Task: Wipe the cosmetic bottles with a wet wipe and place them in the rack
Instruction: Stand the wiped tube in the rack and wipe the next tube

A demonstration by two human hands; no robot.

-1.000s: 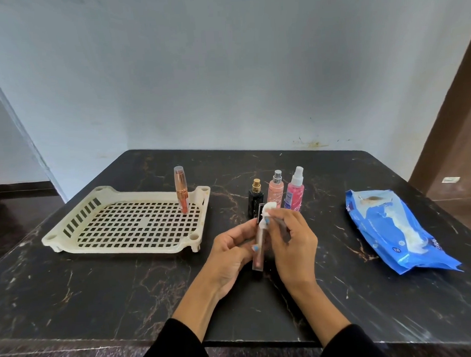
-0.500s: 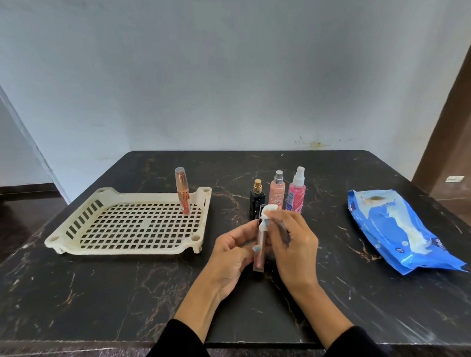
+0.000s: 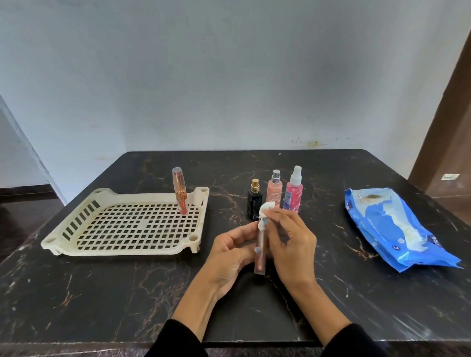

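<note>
Risk: slim tube (image 3: 260,253), pinched in left hand (image 3: 231,254), slips while right hand (image 3: 291,245) rubs wet wipe (image 3: 263,216) over cap; three bottles (image 3: 274,194) close behind centre frame may topple.

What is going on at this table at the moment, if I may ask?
A person is cleaning cosmetics. The left hand holds a slim pink tube while the right hand rubs its top with a white wet wipe. One rose-gold tube already stands in the cream rack. Three spray bottles wait on the black table, beside a blue wipes pack.
</note>
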